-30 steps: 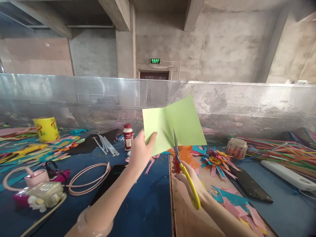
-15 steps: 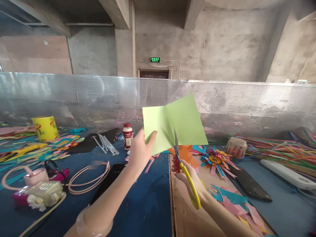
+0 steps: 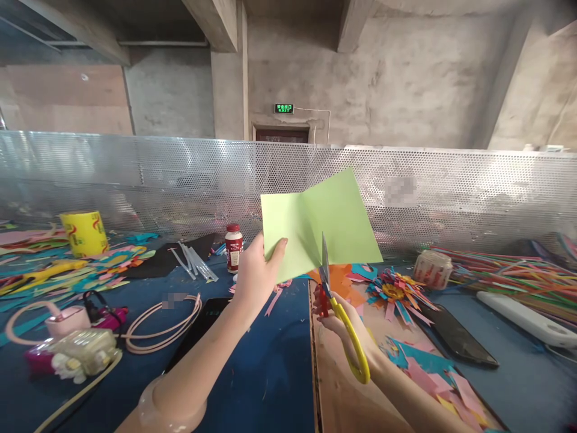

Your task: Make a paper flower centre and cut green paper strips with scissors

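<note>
A light green sheet of paper (image 3: 345, 219), creased down its middle, is held up above the table. My left hand (image 3: 259, 267) grips its lower left part, thumb on the near face. In my right hand (image 3: 345, 322) is a pair of scissors (image 3: 349, 340) with yellow and red handles, my fingers in the grips. The blades point up in front of the sheet's lower edge, near the crease. Whether they touch the paper I cannot tell. Behind the scissors lies an orange paper shape (image 3: 340, 282).
On the right are a paper flower (image 3: 396, 291), a dark phone (image 3: 464, 337), a white device (image 3: 525, 319), and paper scraps (image 3: 421, 379). On the left stand a bottle (image 3: 233, 249) and a yellow tape roll (image 3: 85, 233), with a coiled cable (image 3: 130, 340) nearer. A perforated metal panel (image 3: 202, 174) runs behind.
The scissors have shifted slightly to the right, and their blades look a little more upright. The paper and my left hand stay nearly where they were.
</note>
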`<state>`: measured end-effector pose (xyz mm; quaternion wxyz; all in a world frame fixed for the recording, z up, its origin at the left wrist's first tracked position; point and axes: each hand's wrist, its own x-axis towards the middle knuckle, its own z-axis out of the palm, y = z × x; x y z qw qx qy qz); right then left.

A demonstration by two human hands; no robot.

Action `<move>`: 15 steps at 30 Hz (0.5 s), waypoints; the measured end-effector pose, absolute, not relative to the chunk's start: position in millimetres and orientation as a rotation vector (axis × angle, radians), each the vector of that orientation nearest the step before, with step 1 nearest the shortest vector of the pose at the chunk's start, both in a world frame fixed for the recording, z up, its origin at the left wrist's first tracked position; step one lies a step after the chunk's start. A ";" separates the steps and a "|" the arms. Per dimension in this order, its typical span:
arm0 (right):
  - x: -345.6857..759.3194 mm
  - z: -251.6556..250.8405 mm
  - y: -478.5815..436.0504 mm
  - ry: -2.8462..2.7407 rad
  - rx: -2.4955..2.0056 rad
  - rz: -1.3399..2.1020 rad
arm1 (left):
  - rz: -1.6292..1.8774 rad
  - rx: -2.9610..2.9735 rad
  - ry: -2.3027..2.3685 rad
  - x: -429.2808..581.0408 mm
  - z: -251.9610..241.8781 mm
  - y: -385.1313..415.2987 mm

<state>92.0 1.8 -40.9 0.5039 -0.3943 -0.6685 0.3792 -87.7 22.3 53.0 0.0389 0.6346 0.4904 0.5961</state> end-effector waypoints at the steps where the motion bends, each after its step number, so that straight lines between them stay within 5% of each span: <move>1: 92.0 -40.9 1.7 -1.615 -0.954 0.910 | 1.830 1.946 1.504 -87.7 53.1 22.3; 15: 84.9 -38.2 -1.7 -1.577 -1.142 0.803 | 1.813 2.060 1.518 -84.7 52.5 19.5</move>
